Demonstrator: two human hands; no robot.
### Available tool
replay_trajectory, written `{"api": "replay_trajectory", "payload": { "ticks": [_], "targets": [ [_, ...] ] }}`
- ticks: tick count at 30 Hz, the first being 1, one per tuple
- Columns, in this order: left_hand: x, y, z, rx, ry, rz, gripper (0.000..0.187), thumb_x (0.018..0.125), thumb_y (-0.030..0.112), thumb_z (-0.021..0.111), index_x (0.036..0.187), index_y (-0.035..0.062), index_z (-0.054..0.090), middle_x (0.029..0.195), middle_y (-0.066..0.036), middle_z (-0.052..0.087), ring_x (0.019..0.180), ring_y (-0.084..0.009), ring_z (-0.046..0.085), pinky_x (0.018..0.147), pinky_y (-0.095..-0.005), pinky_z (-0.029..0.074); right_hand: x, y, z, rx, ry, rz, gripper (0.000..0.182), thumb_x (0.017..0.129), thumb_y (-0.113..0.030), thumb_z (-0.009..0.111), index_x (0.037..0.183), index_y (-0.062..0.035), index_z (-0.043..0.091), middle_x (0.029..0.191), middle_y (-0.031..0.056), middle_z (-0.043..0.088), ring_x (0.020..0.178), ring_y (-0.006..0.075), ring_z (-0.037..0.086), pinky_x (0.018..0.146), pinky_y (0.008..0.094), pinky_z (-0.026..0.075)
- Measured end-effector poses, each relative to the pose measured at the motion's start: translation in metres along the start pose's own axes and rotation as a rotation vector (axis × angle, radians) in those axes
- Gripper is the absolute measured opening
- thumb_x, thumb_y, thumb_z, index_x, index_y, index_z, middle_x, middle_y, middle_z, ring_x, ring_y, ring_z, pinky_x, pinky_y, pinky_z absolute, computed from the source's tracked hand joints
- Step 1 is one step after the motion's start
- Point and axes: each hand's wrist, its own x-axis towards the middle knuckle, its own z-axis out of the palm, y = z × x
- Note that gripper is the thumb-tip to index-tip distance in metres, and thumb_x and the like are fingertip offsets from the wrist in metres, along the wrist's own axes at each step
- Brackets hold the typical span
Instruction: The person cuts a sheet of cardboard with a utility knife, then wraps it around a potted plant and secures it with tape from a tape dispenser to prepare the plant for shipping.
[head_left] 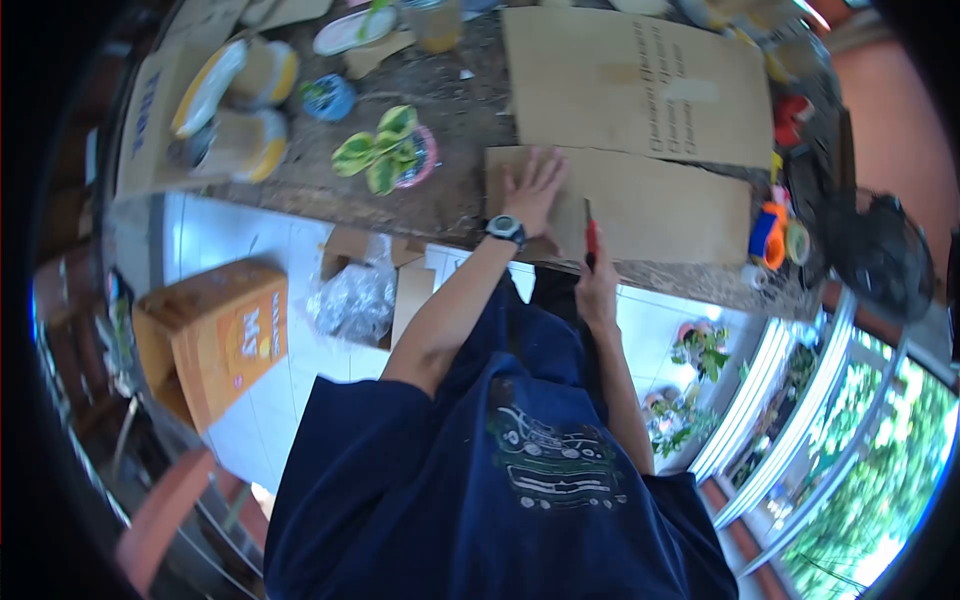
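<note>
My left hand point(537, 192), with a watch point(505, 230) at the wrist, lies flat with fingers spread on the left end of a cardboard piece point(660, 205) at the table's near edge. In my right hand point(597, 285) is a red box cutter point(591, 240), gripped by its handle. Its blade points away from me and overlaps the cardboard in this view. Just beyond lies a larger cardboard sheet point(590, 85) with printed lettering, its near edge along the first piece.
A potted plant point(385, 150), a blue-wrapped pot point(327, 98) and plastic tubs point(240, 145) stand on the table's left. Tape rolls point(770, 237) and a black fan point(880, 255) are at the right. Cardboard boxes point(225, 335) sit on the floor.
</note>
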Motion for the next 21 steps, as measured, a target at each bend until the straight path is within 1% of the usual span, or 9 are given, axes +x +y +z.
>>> {"api": "replay_trajectory", "payload": {
  "ticks": [1, 4, 7, 10, 13, 16, 21],
  "targets": [
    [-0.001, 0.002, -0.003, 0.007, 0.003, -0.011, 0.172, 0.020, 0.057, 0.094, 0.160, 0.0209, 0.001, 0.168, -0.001, -0.006, 0.153, -0.0341, -0.010, 0.114, -0.0754, 0.006, 0.006, -0.006, 0.000, 0.068, 0.000, 0.029, 0.068, 0.089, 0.003, 0.059, 0.152, -0.0086, 0.034, 0.131, 0.0285, 0.057, 0.115, 0.0501, 0.057, 0.094, 0.0524, 0.047],
    [0.000, 0.007, -0.008, 0.061, -0.053, -0.036, 0.172, 0.021, 0.059, 0.094, 0.160, 0.0221, -0.001, 0.168, 0.000, -0.006, 0.153, -0.0344, -0.010, 0.113, -0.0757, 0.006, 0.034, -0.025, 0.001, 0.011, 0.072, 0.028, 0.062, 0.091, -0.001, 0.058, 0.149, -0.0069, 0.037, 0.125, 0.0301, 0.060, 0.108, 0.0502, 0.060, 0.089, 0.0523, 0.049],
    [0.004, 0.005, -0.004, 0.095, -0.055, -0.038, 0.172, 0.022, 0.061, 0.094, 0.160, 0.0230, -0.003, 0.168, 0.001, -0.006, 0.153, -0.0344, -0.010, 0.113, -0.0760, 0.006, 0.065, -0.043, -0.003, -0.017, -0.019, 0.109, 0.056, 0.093, -0.005, 0.056, 0.147, -0.0054, 0.040, 0.116, 0.0312, 0.063, 0.102, 0.0507, 0.062, 0.085, 0.0533, 0.050],
    [0.004, 0.004, -0.002, 0.101, -0.048, -0.041, 0.173, 0.022, 0.063, 0.093, 0.160, 0.0236, -0.004, 0.168, 0.001, -0.007, 0.153, -0.0346, -0.010, 0.112, -0.0766, 0.007, 0.084, -0.041, 0.006, -0.021, 0.034, 0.032, 0.054, 0.095, -0.009, 0.055, 0.146, -0.0043, 0.042, 0.109, 0.0320, 0.064, 0.097, 0.0501, 0.063, 0.080, 0.0547, 0.051],
    [0.004, 0.004, -0.001, 0.096, -0.035, -0.032, 0.173, 0.021, 0.063, 0.093, 0.160, 0.0236, -0.003, 0.168, 0.001, -0.006, 0.153, -0.0349, -0.010, 0.112, -0.0774, 0.008, 0.094, -0.042, 0.007, -0.111, -0.090, 0.129, 0.053, 0.095, -0.010, 0.055, 0.146, -0.0049, 0.043, 0.107, 0.0338, 0.064, 0.095, 0.0502, 0.064, 0.079, 0.0554, 0.050],
    [0.005, 0.003, 0.001, 0.095, -0.019, -0.027, 0.174, 0.019, 0.062, 0.093, 0.160, 0.0234, -0.002, 0.168, 0.000, -0.006, 0.153, -0.0354, -0.009, 0.111, -0.0778, 0.008, 0.097, -0.043, 0.010, -0.151, -0.073, 0.107, 0.052, 0.095, -0.012, 0.055, 0.145, -0.0045, 0.044, 0.099, 0.0345, 0.065, 0.091, 0.0502, 0.064, 0.077, 0.0565, 0.050],
    [0.002, 0.006, -0.002, 0.080, -0.003, -0.043, 0.173, 0.019, 0.060, 0.093, 0.160, 0.0235, 0.000, 0.168, 0.001, -0.005, 0.153, -0.0343, -0.009, 0.112, -0.0774, 0.008, 0.102, -0.056, -0.011, -0.195, -0.196, 0.151, 0.051, 0.095, -0.013, 0.054, 0.144, -0.0021, 0.043, 0.088, 0.0325, 0.066, 0.085, 0.0508, 0.065, 0.074, 0.0579, 0.050]
  ]
}}
